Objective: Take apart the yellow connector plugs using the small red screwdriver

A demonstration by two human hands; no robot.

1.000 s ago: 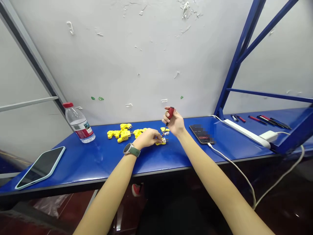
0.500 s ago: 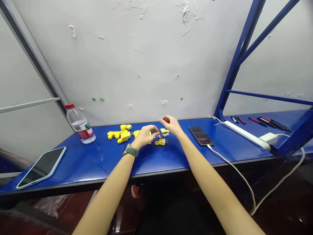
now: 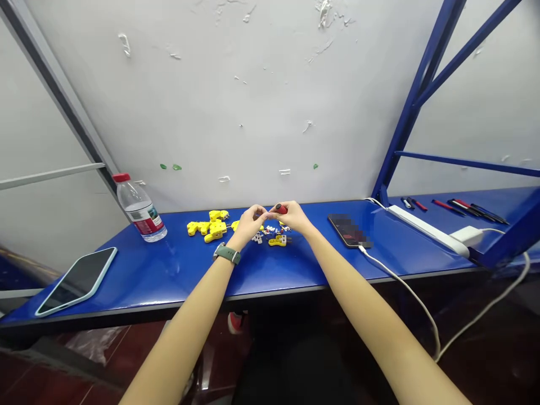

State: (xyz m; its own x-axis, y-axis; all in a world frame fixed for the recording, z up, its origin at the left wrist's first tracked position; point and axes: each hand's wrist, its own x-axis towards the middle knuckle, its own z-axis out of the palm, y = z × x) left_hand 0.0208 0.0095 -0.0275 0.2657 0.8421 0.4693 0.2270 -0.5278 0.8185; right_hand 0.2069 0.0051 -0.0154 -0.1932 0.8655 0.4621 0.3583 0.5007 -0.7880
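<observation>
My right hand (image 3: 291,215) is closed around a small screwdriver (image 3: 281,208) with a red and black handle; its tip is hidden by the fingers. The fingertips of my left hand (image 3: 250,222) are pinched together and meet those of my right hand; anything between them is too small to make out. Below the hands lies an opened yellow plug (image 3: 277,241) with its pins pointing right. Small white, blue and red parts (image 3: 270,229) are scattered beside it. Left of my hands, several yellow plugs (image 3: 216,230) sit in a loose group, some with metal pins showing.
A water bottle (image 3: 142,212) and a phone (image 3: 78,281) are at the left. On the right lie a charging phone (image 3: 346,230) with a white cable, a white power strip (image 3: 426,229) and several pens (image 3: 476,210). A blue frame post (image 3: 407,112) rises behind the strip.
My right hand has moved slightly left and my left hand has risen, so their fingertips now meet. The left fingers have closed into a pinch. The view has shifted slightly.
</observation>
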